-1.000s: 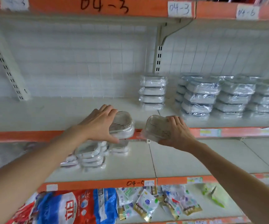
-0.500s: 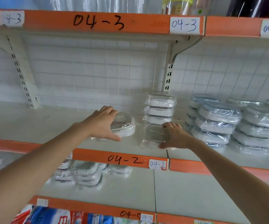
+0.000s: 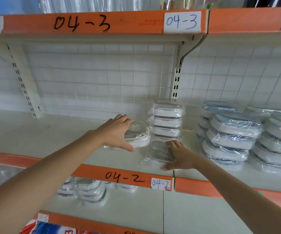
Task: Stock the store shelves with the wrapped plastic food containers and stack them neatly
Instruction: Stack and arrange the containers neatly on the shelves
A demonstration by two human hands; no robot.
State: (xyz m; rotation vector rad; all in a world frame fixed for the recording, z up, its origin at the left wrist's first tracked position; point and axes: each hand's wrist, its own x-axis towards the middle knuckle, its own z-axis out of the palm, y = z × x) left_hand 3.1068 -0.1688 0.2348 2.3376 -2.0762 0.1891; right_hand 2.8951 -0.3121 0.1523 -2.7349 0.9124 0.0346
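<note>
Two hands worked on the 04-2 shelf [image 3: 35, 142]: the left hand [image 3: 117, 132] gripped a wrapped container [image 3: 139, 137] with spread fingers, while the right hand [image 3: 181, 156] lay flat on another container [image 3: 158, 152] before the stack [image 3: 166, 120].

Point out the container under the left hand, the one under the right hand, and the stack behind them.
Left container [image 3: 139, 138], head view, white rim.
Right container [image 3: 158, 150], head view, lid.
Stack [image 3: 167, 122], head view, middle.
</note>
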